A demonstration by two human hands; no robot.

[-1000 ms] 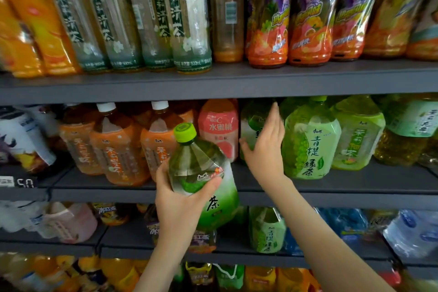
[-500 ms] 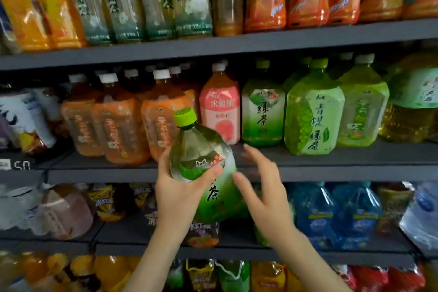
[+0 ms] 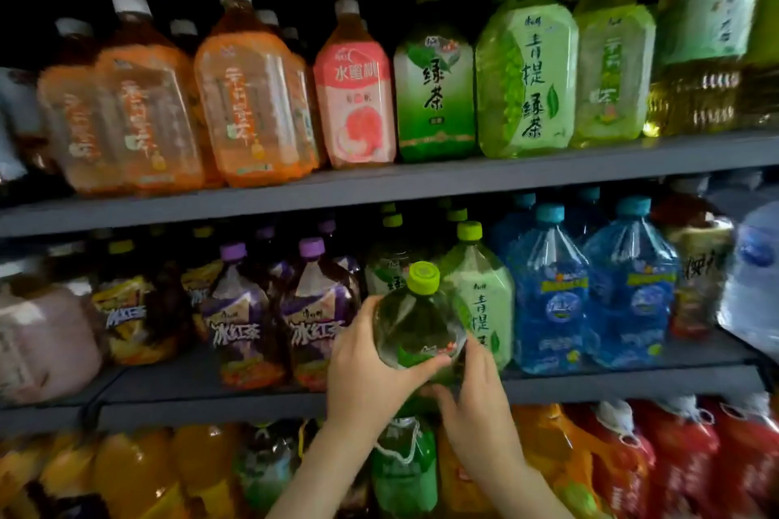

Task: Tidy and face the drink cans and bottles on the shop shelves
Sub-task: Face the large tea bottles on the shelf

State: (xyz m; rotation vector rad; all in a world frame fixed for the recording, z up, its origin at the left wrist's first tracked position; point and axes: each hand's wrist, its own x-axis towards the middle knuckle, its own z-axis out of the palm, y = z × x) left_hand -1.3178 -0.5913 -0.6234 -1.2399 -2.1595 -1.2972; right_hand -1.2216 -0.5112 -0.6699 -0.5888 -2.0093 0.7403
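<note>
**Item in hand:** clear plastic green-tea bottle with lime-green cap (image 3: 419, 324). It is tilted cap-toward-camera at the front lip of the grey metal middle shelf (image 3: 210, 390), between the purple-capped iced-tea bottles (image 3: 314, 316) and the pale-green grape-tea bottle (image 3: 480, 299).

**Left hand** (image 3: 366, 371): wrapped round the bottle's shoulder, thumb across the front.

**Right hand** (image 3: 478, 396): fingers curled against the lower right side, grasping the same bottle.

**Progress, as judged:** partway.
- The upper grey shelf (image 3: 421, 181) looks finished — orange, pink and green bottles upright, labels forward.
- On the middle shelf, the blue water bottles (image 3: 590, 299) stand faced.
- The held bottle is not yet seated upright in its row.
- The red bottles on the bottom shelf (image 3: 674, 459) and their orange neighbours seem still to be checked.

**Not determinable:**
- The held bottle's base, covered by both hands, and whether it touches the shelf.
- Its label, mostly hidden behind the fingers.
- The far-left packs — too blurred to identify.
- The bottom row, cut off at the frame edge.
</note>
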